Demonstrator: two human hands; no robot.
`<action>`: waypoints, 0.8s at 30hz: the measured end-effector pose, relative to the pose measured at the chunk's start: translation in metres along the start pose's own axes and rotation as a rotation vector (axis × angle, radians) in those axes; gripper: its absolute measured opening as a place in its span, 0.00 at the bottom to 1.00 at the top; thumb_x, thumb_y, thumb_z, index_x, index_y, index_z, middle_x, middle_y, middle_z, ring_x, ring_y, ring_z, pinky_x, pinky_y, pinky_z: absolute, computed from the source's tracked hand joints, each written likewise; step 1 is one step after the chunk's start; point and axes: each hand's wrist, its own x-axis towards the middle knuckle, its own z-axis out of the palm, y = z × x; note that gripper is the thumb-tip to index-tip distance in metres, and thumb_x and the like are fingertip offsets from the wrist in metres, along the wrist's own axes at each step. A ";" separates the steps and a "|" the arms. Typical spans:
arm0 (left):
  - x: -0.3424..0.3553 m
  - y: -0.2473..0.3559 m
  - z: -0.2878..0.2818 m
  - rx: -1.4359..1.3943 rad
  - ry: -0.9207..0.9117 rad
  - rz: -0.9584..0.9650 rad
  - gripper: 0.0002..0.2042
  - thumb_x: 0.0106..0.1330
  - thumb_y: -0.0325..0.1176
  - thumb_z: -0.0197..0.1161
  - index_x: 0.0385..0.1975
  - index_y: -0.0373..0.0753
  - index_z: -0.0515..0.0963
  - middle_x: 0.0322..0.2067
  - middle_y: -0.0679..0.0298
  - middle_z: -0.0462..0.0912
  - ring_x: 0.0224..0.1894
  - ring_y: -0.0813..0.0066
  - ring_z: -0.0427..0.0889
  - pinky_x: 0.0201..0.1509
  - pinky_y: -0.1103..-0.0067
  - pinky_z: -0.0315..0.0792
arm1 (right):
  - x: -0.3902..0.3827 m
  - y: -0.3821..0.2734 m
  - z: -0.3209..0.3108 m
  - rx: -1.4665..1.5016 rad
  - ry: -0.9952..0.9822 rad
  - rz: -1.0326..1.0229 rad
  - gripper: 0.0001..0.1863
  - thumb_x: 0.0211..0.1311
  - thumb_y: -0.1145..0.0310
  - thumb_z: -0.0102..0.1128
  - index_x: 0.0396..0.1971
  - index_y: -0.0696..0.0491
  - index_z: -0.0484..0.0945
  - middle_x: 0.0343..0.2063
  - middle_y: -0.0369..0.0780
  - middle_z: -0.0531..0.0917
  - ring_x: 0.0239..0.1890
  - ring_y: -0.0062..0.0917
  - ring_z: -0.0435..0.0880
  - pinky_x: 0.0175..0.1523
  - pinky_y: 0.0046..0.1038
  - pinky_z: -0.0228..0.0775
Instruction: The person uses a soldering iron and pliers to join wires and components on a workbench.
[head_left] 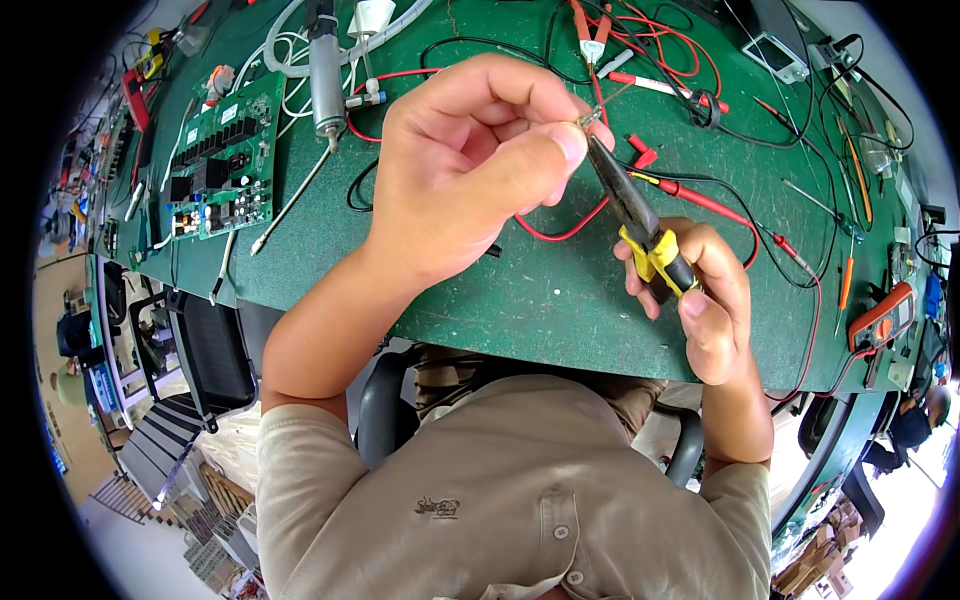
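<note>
My left hand (465, 165) is raised over the green bench, thumb and forefinger pinched together. Between those fingertips sits a small part with thin wire leads (603, 106), one lead sticking out to the upper right. Most of the part is hidden by the fingers. My right hand (712, 300) grips a pair of long-nose pliers (628, 200) by its yellow and black handles. The dark jaws point up and left, their tips right at the left fingertips beside the part. Whether the jaws are closed on a lead I cannot tell.
A green circuit board (225, 165) lies on the left, next to a grey cylinder tool (325, 80) with a hose. Red test probes (705, 200) and tangled leads spread across the right. An orange multimeter (882, 318) is at the right edge of the green bench (560, 300).
</note>
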 end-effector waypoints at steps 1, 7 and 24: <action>0.000 0.000 0.000 0.006 -0.010 0.004 0.05 0.65 0.24 0.56 0.39 0.33 0.74 0.36 0.48 0.82 0.21 0.81 0.72 0.22 0.85 0.66 | 0.000 -0.001 0.000 0.007 -0.006 0.011 0.15 0.64 0.60 0.50 0.31 0.60 0.69 0.36 0.49 0.79 0.28 0.20 0.73 0.32 0.23 0.66; -0.001 0.000 0.000 -0.002 -0.011 0.014 0.05 0.65 0.24 0.57 0.39 0.33 0.74 0.35 0.48 0.81 0.21 0.81 0.71 0.22 0.84 0.66 | -0.002 -0.005 0.000 0.052 -0.006 0.052 0.15 0.64 0.61 0.49 0.31 0.60 0.68 0.32 0.46 0.79 0.27 0.19 0.70 0.32 0.23 0.65; 0.000 0.000 0.001 0.069 -0.016 0.066 0.06 0.64 0.24 0.58 0.39 0.32 0.75 0.36 0.49 0.82 0.22 0.82 0.72 0.24 0.84 0.68 | -0.004 -0.010 0.000 0.021 0.016 0.084 0.12 0.60 0.63 0.49 0.29 0.58 0.66 0.21 0.39 0.72 0.25 0.20 0.69 0.36 0.25 0.66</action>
